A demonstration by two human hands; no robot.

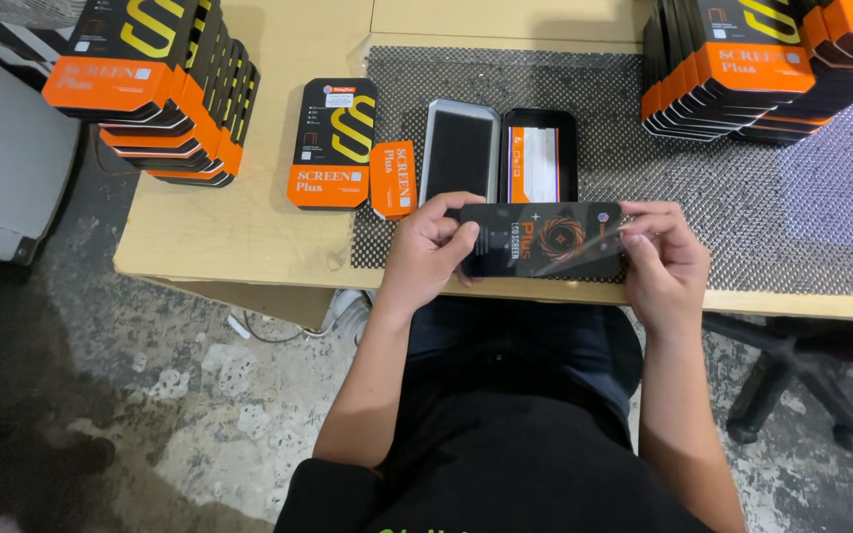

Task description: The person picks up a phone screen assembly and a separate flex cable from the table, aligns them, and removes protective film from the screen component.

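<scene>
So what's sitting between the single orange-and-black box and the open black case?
In the head view, a small orange card leans beside the box, then a grey-rimmed tray lies against the open black case.

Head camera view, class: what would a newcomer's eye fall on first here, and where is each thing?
First, the two hands, left hand and right hand, holding a flat black sleeve at the table's near edge. Just beyond it an opened black tray lies on the dark mesh mat. Stacks of orange-and-black boxes stand at far left and far right.

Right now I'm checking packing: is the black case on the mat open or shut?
Open: the black case lies spread in two halves, insides up.
</scene>
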